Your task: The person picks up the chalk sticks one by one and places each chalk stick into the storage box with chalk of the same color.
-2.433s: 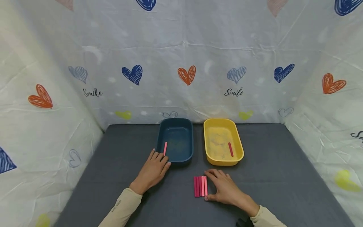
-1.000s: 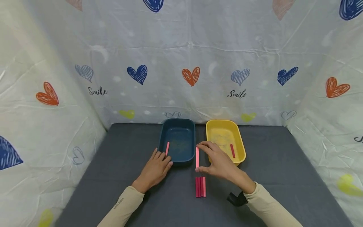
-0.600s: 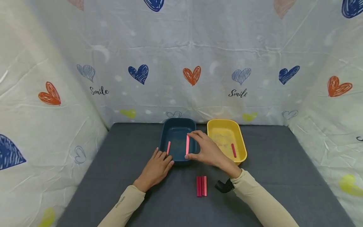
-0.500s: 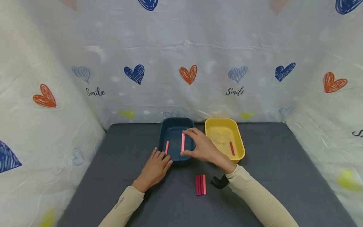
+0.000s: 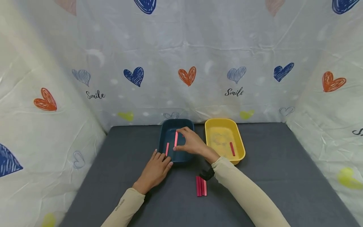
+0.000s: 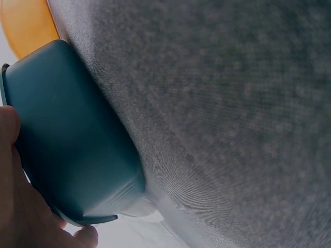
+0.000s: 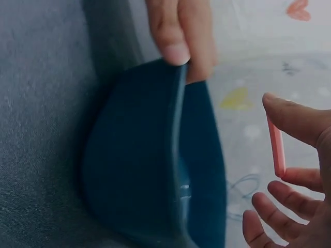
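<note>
Over the dark blue tub (image 5: 184, 157), my right hand (image 5: 195, 143) pinches a light pink square-sided stick (image 5: 176, 138), like a pastel, by its two ends between thumb and forefinger. The right wrist view has this held stick (image 7: 277, 147) above the tub's rim, other fingers loosely bent. My left hand (image 5: 154, 171) grips the tub's near left corner, its thumb outside and its fingertips over the rim. Beside those fingers another pink stick (image 5: 167, 149) lies inside. Crimson and pink sticks (image 5: 200, 186) lie side by side on the table, partly overlapped by a black wrist strap.
A yellow tub (image 5: 221, 137) stands right of the blue one, with a crimson stick (image 5: 232, 148) in it and greyish smudges on its floor. The grey cloth-covered table (image 5: 269, 176) ends at a printed curtain (image 5: 158, 94) behind and at both sides.
My right hand has taken the rightmost pink stick from the row and carried it forward and left over the blue tub. My left hand stays at the tub's corner.
</note>
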Motion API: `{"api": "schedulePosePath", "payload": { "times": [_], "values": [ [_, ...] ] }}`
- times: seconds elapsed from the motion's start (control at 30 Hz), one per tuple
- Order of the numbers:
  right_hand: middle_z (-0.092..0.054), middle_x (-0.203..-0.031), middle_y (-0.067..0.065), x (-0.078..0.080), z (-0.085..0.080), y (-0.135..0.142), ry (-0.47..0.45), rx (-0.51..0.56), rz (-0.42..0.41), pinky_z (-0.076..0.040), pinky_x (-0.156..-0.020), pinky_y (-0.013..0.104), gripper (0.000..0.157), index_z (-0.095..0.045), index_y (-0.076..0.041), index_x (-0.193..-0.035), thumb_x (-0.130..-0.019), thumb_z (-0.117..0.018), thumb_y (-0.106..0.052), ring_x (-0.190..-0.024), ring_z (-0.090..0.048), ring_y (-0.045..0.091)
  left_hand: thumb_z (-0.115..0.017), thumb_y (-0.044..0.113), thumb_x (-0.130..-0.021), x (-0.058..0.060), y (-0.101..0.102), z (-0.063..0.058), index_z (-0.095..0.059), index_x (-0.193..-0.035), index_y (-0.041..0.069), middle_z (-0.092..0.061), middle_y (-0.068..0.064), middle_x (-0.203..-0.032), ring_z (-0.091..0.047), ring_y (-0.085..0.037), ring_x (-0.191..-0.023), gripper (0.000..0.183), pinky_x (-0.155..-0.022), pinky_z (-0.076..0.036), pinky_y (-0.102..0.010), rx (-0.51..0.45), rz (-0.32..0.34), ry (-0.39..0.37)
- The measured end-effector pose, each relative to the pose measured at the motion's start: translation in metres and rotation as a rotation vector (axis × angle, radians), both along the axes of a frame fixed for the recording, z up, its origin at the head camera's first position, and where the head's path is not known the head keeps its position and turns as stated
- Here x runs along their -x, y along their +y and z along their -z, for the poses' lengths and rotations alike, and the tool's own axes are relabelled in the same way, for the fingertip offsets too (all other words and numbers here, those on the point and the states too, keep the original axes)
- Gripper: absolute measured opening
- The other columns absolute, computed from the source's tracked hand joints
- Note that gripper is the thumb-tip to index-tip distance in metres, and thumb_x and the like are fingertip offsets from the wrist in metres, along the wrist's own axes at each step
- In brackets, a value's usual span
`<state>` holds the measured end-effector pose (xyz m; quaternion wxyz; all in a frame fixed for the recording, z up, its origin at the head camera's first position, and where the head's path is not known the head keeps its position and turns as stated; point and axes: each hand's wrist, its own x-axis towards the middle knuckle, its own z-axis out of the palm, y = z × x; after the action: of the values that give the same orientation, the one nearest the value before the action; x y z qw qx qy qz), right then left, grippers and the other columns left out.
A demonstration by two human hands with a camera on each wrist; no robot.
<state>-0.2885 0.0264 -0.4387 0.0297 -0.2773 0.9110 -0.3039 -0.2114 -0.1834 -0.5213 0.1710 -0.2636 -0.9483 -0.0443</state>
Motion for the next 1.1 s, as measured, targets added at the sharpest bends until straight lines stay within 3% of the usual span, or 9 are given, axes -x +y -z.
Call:
{"api": "schedulePosePath", "payload": {
  "times": [0.27,0.63,1.1],
  "values": [
    [-0.046,-0.146,0.01,0.016,0.018,-0.016,0.032,-0.153,0.002,-0.045,-0.108,0.043,0.082,-0.043,-0.012,-0.148,-0.082,-0.077,-0.046,-0.132,-0.049,0.027,-0.054,0.032,-0.101,-0.003,-0.001,0.001,-0.064,-0.11,0.012,-0.06,-0.01,-0.103,-0.054,-0.029,-0.104,0.024,-0.114,-0.032,-0.061,-0.012,0.002,0.002],
    [-0.048,-0.144,0.012,0.027,0.035,-0.032,0.01,-0.205,-0.031,-0.045,-0.108,0.043,0.08,-0.044,-0.008,-0.147,-0.082,-0.079,-0.039,-0.131,-0.05,0.028,-0.054,0.031,-0.101,-0.003,-0.002,0.001,-0.063,-0.107,0.013,-0.06,-0.009,-0.103,-0.055,-0.029,-0.104,0.021,-0.114,-0.033,-0.06,-0.02,0.007,0.004],
    [-0.05,-0.143,0.013,0.028,0.043,-0.05,-0.024,-0.281,0.002,-0.047,-0.105,0.043,0.077,-0.049,-0.009,-0.143,-0.08,-0.08,-0.041,-0.127,-0.054,0.029,-0.053,0.03,-0.102,-0.003,-0.003,0.0,-0.059,-0.097,0.015,-0.055,-0.007,-0.094,-0.055,-0.028,-0.099,0.017,-0.112,-0.034,-0.061,-0.041,0.029,0.028]
  ]
}}
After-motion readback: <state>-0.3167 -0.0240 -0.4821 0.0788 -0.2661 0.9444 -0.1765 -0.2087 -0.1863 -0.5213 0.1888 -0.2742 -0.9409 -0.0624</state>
